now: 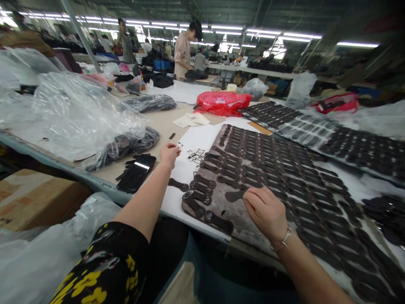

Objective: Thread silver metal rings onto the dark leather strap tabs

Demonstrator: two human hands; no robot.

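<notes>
Between the fingertips of my left hand (169,155) is a small metal buckle (179,145). Just right of it, a loose pile of metal buckles (196,156) lies on white paper. My right hand (265,210) is closed on one end of a dark strap piece (234,196), above a grey-brown board (242,215). Rows of dark strap pieces (268,156) with rounded ends cover much of that board. A single strap piece (178,184) rests on the white paper left of the board.
A black phone (136,173) lies left of my left forearm, beside small dark strips. Clear plastic bags (79,109) cover the left side. Behind are a red bag (223,102) and a standing person (183,52). Another filled board (357,147) is at right.
</notes>
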